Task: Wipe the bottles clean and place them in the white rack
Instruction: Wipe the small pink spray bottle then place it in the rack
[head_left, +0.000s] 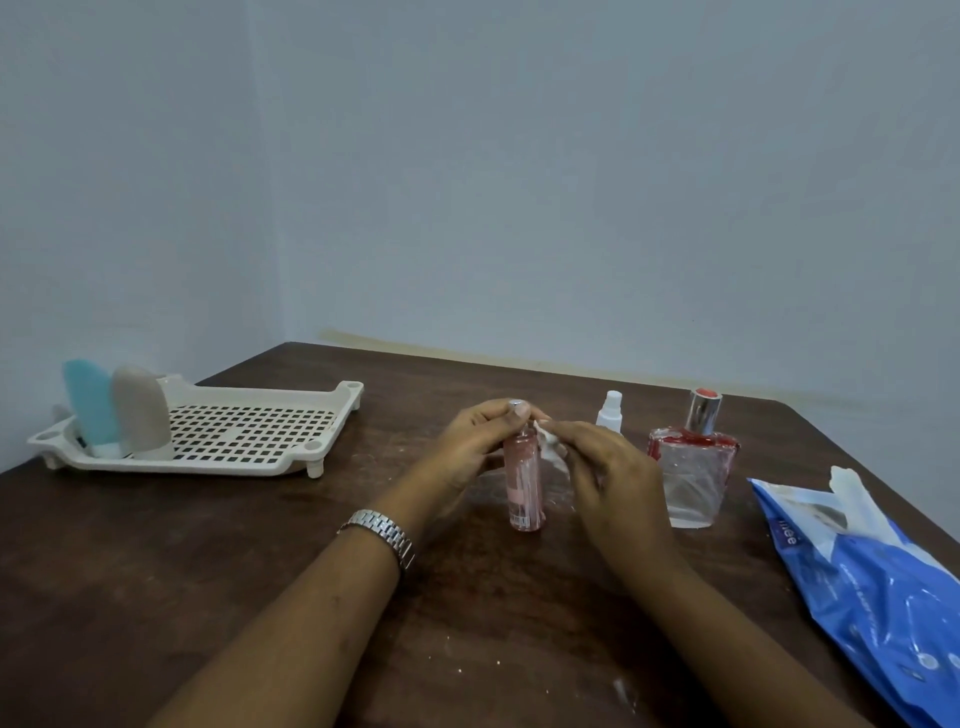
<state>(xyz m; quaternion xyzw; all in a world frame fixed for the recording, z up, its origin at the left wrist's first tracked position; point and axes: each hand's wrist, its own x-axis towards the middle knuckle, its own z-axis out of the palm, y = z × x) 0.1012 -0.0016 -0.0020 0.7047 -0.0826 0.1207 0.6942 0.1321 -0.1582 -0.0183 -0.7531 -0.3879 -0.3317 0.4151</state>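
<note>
Tabletop of dark wood carried a white rack at far left, a teal bottle and a grey bottle standing in it. At centre the left hand pinched an upright pink bottle by its cap; the right hand pinched a white wipe against its neck.

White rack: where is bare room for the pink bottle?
In the white rack, the floor is bare from the beige bottle to the right rim. The left end, with the blue bottle too, is crowded.
</note>
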